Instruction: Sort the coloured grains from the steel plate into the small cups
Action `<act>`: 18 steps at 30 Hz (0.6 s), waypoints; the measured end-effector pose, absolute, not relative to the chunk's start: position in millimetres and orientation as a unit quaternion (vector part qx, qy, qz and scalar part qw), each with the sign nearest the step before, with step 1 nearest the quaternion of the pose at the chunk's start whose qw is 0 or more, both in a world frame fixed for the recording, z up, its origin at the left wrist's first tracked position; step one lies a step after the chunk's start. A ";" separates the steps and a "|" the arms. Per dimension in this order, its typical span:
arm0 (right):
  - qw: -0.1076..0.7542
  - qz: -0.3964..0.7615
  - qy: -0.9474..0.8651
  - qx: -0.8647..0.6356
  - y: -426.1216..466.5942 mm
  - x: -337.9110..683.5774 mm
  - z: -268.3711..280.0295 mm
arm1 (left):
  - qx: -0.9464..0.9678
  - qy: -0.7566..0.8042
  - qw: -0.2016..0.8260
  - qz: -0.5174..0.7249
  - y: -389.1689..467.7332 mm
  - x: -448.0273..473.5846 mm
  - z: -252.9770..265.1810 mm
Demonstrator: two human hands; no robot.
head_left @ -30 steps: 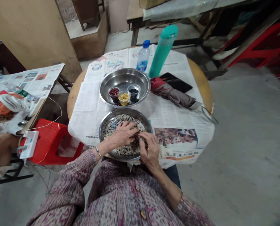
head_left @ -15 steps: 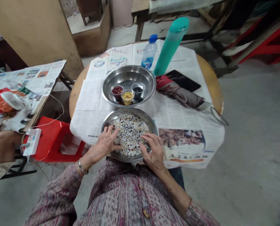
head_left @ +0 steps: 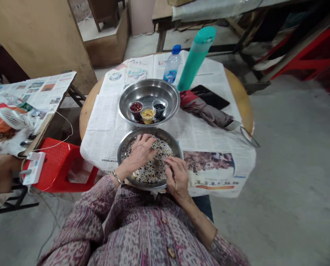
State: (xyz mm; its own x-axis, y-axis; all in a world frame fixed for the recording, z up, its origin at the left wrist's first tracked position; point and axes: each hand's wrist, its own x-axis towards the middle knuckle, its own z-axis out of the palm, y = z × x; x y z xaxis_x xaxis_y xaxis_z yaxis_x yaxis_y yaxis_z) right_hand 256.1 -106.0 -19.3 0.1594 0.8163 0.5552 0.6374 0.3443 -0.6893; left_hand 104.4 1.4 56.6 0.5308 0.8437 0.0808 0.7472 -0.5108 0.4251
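Note:
A steel bowl (head_left: 122, 149) full of mixed white, dark and red grains sits at the near edge of the round table. My left hand (head_left: 140, 152) lies flat on the grains with fingers spread. My right hand (head_left: 176, 176) rests on the bowl's near right rim, fingertips touching the grains. Behind it stands a second steel bowl (head_left: 170, 92) holding three small cups: red beans (head_left: 136, 107), yellow grains (head_left: 148, 113) and black beans (head_left: 159, 107).
Newspaper (head_left: 104, 122) covers the table. At the back stand a water bottle (head_left: 172, 68) and a teal flask (head_left: 196, 57); a folded umbrella (head_left: 206, 112) and a dark phone (head_left: 210, 96) lie to the right. A red stool (head_left: 62, 162) and a cluttered side table (head_left: 29, 99) are on the left.
My left hand has slid from the bowl's left rim back over the middle of the grains. My right hand stays at the near right rim.

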 end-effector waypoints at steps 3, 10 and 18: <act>0.515 0.096 -0.635 -0.567 -106.0 255.7 -20.6 | 0.841 0.523 0.116 0.080 11.3 104.3 56.6; 0.515 0.090 -0.638 -0.566 -105.8 255.4 -20.1 | 0.886 0.401 0.227 0.055 7.4 107.6 47.0; 0.517 0.103 -0.626 -0.574 -107.9 255.3 -18.2 | 0.923 0.244 0.295 0.032 -44.8 71.9 62.8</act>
